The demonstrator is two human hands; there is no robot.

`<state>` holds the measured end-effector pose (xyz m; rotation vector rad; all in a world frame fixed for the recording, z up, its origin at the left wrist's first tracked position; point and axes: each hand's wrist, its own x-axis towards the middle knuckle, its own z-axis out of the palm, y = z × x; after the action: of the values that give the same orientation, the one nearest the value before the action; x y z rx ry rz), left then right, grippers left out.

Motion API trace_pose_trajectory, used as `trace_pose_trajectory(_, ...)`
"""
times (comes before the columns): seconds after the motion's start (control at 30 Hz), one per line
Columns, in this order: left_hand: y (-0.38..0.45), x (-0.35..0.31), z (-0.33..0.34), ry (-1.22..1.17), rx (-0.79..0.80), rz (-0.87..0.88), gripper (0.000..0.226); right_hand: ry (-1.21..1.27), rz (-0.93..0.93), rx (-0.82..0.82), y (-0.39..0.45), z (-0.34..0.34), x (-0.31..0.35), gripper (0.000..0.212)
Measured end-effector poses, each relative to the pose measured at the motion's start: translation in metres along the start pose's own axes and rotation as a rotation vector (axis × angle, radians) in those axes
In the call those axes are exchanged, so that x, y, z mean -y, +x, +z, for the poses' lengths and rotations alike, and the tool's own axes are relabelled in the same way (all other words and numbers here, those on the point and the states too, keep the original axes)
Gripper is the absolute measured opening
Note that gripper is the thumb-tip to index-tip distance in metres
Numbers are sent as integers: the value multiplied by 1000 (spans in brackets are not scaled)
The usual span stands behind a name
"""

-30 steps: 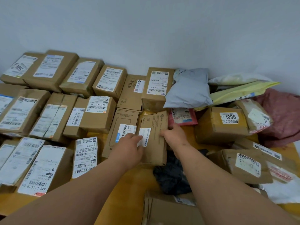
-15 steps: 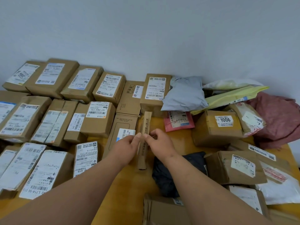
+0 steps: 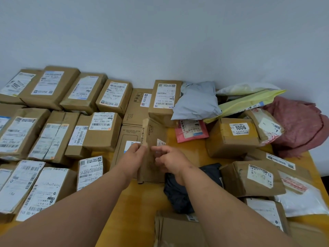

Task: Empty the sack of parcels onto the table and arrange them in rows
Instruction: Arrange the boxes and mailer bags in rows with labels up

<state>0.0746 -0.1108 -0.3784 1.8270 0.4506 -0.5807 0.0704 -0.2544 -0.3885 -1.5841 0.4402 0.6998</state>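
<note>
Cardboard box (image 3: 179, 230) nearest, at front edge of yellow worktop (image 3: 140, 207). Black bag (image 3: 179, 193) next. Left hand (image 3: 132, 155) grip pinches flat brown parcel (image 3: 153, 148), tipped on edge; right hand (image 3: 170, 158) grip loose beside it, fingers apart. Step: sorting into rows. Next: lay parcel flat beside neat rows (image 3: 58, 125). Messy pile (image 3: 240, 136) right, pink sack (image 3: 302, 125) far.

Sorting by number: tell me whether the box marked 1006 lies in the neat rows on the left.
No, the 1006 box sits on the right side of the table, among the unsorted parcels near the red cloth.
</note>
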Motion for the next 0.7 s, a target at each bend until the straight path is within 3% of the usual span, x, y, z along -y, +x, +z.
trace_pose_trajectory(0.2, 4, -3, 0, -5, -65, -22, 27, -58, 67, -212, 10, -15, -12, 24)
trace_pose_trajectory(0.33, 8, -1, -4, -35, -91, -47, 29, -151, 144, -249, 15, -24, -19, 31)
trace_pose_trajectory(0.47, 10, -1, -1, -43, -62, -74, 29, -166, 152, -169, 14, -22, -19, 37)
trace_pose_trajectory(0.7, 19, -3, 10, 125, -202, -13, 36, -567, 226, -204, 16, -26, -17, 52)
